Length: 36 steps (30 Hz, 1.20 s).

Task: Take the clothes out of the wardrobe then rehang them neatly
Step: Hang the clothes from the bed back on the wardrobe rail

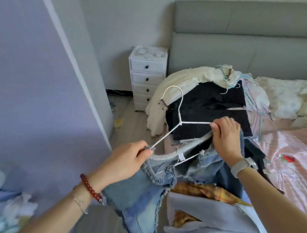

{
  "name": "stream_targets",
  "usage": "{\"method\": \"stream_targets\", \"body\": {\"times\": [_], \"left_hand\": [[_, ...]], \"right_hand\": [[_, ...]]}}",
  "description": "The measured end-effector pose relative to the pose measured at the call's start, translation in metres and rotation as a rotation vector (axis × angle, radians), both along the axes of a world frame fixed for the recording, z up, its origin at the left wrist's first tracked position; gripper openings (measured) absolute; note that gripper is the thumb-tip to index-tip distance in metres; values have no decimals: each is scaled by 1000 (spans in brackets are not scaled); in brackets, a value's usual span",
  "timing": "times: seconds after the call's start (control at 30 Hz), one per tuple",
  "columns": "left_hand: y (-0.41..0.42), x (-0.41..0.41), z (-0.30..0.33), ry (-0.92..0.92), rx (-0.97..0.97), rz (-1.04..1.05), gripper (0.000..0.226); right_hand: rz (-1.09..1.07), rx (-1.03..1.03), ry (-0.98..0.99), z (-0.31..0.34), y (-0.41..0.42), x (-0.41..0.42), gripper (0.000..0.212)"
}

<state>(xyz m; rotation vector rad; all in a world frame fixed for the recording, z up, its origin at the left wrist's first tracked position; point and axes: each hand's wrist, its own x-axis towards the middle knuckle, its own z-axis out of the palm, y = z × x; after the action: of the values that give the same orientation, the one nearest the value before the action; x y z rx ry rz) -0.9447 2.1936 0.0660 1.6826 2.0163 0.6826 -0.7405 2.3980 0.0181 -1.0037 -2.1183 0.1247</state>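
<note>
**Hanger spanned between both hands, denim garment half-seated**

The white wire hanger [181, 122] is held in the air over the edge of the bed [297, 152], with its hook pointing up and away from the person. Its long axis is seen to run from lower left to upper right, so each shoulder end lies at one hand. The denim garment [152, 183] is draped from the hanger and hangs downward between the forearms, its frayed hem lowest.

The left hand [124, 161] is closed, pinching the hanger's left end together with the denim's neckline. The right hand [225, 136] is closed round the hanger's right end and the fabric bunched there. Both hands are in contact with the work; neither is nearer.

The garment's collar appears not yet squared on the wire, so the seating is judged unfinished.

Beyond the hands, a black garment [211, 107] is laid flat on the bed over a cream garment [170, 91]. A white drawer unit [146, 77] stands by the grey headboard [253, 41]. The wardrobe is not identified with certainty.
</note>
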Motion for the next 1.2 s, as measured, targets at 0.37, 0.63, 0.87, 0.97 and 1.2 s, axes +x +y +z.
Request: {"method": "stream_targets", "body": {"times": [0.37,0.63,0.87,0.97,1.2], "left_hand": [[-203,-95,-5,321,381,776,14],[-334,-144,14,393,532,1060,31],[-416,-181,31,450,546,1388,19],[-430,-199,45,513,559,1467,21],[-412,-239,65,636,433,1567,35]], "right_hand": [[618,-6,-153,24,-177,-118,38],[994,-217,-313,57,-253,-211,28],[1188,-91,-215,69,-301,-286,20],[1233,-66,-97,79,-323,-331,23],[1195,-32,98,87,-365,-426,30]]}}
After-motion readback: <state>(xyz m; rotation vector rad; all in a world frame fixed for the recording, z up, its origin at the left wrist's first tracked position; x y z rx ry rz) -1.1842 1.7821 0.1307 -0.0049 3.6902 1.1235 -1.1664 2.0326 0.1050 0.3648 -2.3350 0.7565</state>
